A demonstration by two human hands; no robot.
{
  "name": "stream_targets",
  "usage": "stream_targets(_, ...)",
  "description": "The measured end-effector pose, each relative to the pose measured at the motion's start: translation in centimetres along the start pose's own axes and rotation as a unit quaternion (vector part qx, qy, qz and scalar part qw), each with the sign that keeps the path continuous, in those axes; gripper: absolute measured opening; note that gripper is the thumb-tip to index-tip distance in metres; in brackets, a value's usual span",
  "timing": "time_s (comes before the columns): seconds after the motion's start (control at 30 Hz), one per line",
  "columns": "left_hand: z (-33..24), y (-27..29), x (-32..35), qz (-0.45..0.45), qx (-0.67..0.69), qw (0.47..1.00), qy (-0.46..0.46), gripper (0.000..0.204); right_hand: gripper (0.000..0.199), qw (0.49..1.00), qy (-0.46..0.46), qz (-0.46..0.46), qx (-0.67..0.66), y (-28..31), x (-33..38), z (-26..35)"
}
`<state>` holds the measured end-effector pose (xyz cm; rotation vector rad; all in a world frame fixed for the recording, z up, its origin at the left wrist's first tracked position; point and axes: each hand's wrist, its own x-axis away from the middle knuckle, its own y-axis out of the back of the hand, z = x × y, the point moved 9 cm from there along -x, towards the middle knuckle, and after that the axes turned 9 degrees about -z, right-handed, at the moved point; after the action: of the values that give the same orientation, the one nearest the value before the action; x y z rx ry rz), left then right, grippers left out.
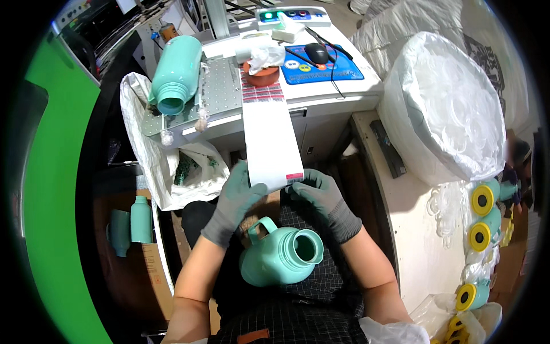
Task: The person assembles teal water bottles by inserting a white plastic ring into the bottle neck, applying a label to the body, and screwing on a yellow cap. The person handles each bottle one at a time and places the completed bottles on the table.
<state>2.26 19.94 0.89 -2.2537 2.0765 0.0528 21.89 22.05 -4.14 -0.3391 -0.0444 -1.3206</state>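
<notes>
A long white label sheet (269, 137) hangs off the worktable toward me, with rows of red stickers at its far end. One red sticker (294, 177) sits at its near right corner. My left hand (238, 195), in a grey-green glove, grips the sheet's near left edge, thumb on top. My gloved right hand (321, 194) pinches the near right corner beside that sticker. Whether the sticker is partly lifted, I cannot tell. On my lap below both hands lies a mint-green jug (278, 258) with a handle, its open mouth tilted to the right. Neither hand touches it.
On the worktable, an orange tape roll (261, 75) rests on the sheet beside a mint bottle (177, 69) and a black mouse (316, 53). A white sack (424, 114) stands right. Yellow-ringed green pieces (482, 199) line the right bench; bottles (141, 221) lie lower left.
</notes>
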Motion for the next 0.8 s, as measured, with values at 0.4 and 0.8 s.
stream_targets(0.4, -6.7, -5.4, 1.1, -0.08, -0.478, 0.769, -0.417, 0.023, 0.03, 0.996, 0.053, -0.029, 0.063, -1.0, 0.1, 0.7)
stream_targets(0.8, -6.9, -5.1, 1.6, -0.086, -0.459, 0.776, -0.424, 0.022, 0.037, 0.991, 0.091, -0.02, 0.099, -1.7, 0.7, 2.0)
